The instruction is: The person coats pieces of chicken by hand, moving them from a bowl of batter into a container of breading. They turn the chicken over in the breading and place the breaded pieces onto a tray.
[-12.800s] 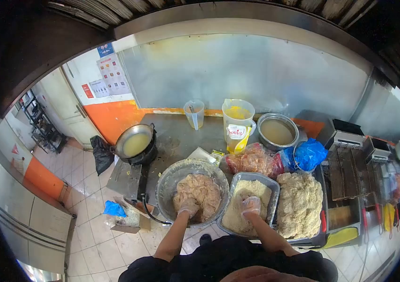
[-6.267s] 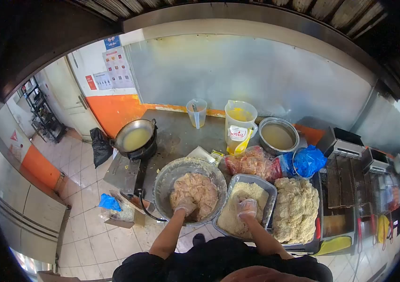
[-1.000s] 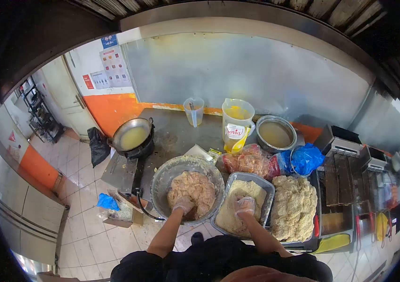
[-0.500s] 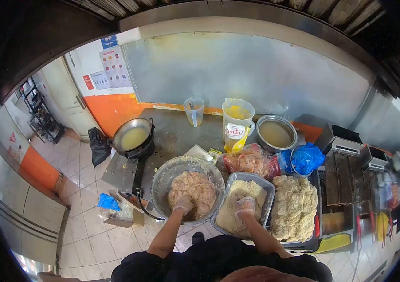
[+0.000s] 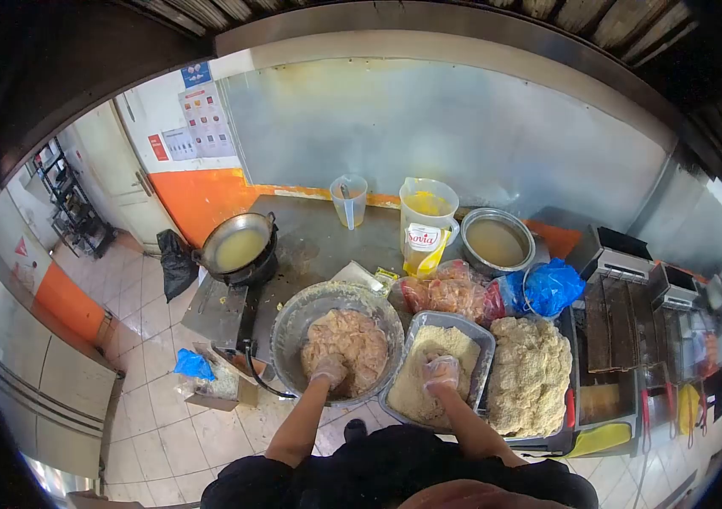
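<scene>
My left hand (image 5: 330, 370), in a clear plastic glove, reaches into a large grey basin and touches the raw chicken meat (image 5: 352, 339) heaped there. Its fingertips are hidden in the meat. To its right, my right hand (image 5: 442, 372), gloved as well, presses on the pale breadcrumbs (image 5: 444, 341) in a rectangular grey tub (image 5: 481, 356). The fingers of that hand look curled together; what they hold, if anything, is hidden. Smeared batter coats the rim of the basin (image 5: 286, 318). Beside the tub lies a big pile of crumb-coated pieces (image 5: 531, 373).
Behind the tub are bagged meat (image 5: 454, 295), a blue plastic bag (image 5: 554, 287), a metal pot (image 5: 498, 239) and a Sovia jug (image 5: 427, 220). A smaller jug (image 5: 349, 204) stands near the wall, a dark pan (image 5: 242, 248) at left. On the floor sits a cardboard box (image 5: 229, 392).
Both hands stay in nearly the same places, the left in the meat and the right in the crumbs. The whole view has shifted very slightly.
</scene>
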`<control>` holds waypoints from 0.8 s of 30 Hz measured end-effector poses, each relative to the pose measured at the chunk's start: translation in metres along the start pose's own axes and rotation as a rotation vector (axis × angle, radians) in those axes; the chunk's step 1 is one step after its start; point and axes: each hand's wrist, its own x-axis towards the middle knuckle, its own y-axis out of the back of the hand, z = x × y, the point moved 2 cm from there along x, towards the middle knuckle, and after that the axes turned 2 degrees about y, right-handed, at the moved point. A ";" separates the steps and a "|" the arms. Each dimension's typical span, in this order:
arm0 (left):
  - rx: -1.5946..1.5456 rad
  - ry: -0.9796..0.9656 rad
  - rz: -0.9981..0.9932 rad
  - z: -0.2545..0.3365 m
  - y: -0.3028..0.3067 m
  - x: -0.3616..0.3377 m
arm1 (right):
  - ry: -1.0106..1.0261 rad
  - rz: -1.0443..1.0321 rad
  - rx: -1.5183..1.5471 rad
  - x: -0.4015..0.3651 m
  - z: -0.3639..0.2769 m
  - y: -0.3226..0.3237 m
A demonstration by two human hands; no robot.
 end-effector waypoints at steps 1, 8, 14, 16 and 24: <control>-0.046 -0.011 0.032 -0.010 -0.021 0.008 | 0.010 0.026 0.029 -0.001 0.003 -0.004; -0.161 0.038 -0.100 -0.028 -0.056 0.029 | 0.078 0.043 -0.039 0.003 0.009 -0.014; -0.171 0.032 -0.127 -0.018 -0.035 0.019 | 0.059 0.027 0.038 -0.005 -0.010 0.012; -0.222 0.080 -0.117 -0.007 -0.010 0.006 | 0.015 -0.032 0.045 -0.002 -0.002 0.000; -0.102 0.015 -0.023 -0.009 -0.017 0.010 | -0.027 -0.030 0.071 0.008 0.011 -0.026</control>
